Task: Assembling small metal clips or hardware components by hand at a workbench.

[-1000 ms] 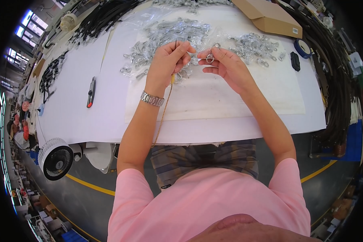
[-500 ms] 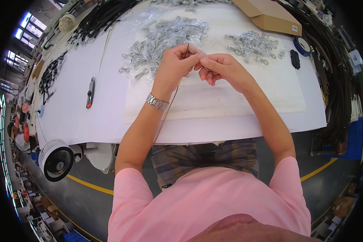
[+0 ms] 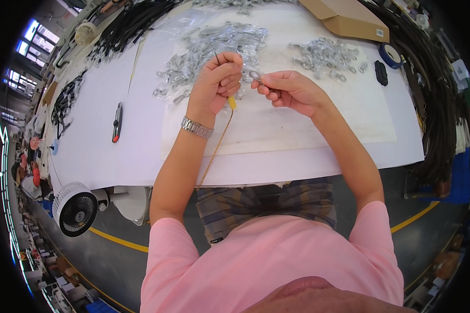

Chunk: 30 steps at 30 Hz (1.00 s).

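My left hand (image 3: pixel 219 81) is closed around a slim tool: a thin dark tip shows above the fist. Below the fist is its yellow end (image 3: pixel 232 103), from which a twisted brownish cord (image 3: pixel 215 151) runs to the table's front edge. The middle of the tool is hidden by my fingers. My right hand (image 3: pixel 292 91) pinches a small metal hook (image 3: pixel 255 76), whose silver loop points toward my left hand. The two hands are slightly apart. Behind them lies a large pile of silver metal hooks (image 3: pixel 219 44), many in clear plastic.
A smaller pile of hooks (image 3: pixel 326 56) lies to the right, near a black object (image 3: pixel 381 73), a blue tape roll (image 3: pixel 391 56) and a cardboard box (image 3: pixel 350 21). A utility knife (image 3: pixel 118 122) lies left. Black straps (image 3: pixel 130 26) fill the far left; a fan (image 3: pixel 78 211) stands beside the table.
My hands were together at the fingertips and have parted. The left hand moved left and turned with the tool; the loop of the metal hook now shows in my right hand.
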Each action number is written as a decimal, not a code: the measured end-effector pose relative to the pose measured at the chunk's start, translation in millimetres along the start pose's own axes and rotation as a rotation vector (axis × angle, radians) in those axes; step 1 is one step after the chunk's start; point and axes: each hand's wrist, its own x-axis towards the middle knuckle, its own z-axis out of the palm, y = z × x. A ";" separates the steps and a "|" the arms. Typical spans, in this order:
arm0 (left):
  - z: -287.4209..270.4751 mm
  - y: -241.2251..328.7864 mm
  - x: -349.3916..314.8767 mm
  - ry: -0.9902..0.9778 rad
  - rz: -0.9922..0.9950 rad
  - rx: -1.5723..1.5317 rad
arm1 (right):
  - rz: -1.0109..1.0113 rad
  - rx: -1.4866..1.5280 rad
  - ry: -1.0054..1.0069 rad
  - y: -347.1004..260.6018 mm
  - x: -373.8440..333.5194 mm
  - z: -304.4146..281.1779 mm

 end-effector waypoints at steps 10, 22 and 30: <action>32.3 17.3 -2.5 0.105 -0.008 0.788 | -0.277 -0.486 0.337 1.6 -1.3 3.4; 55.8 -19.4 -0.8 0.228 0.105 0.977 | -0.488 -0.626 0.516 17.7 2.4 16.9; 37.5 -16.9 4.5 0.292 0.050 1.042 | -0.389 -0.044 0.431 7.0 4.5 -8.4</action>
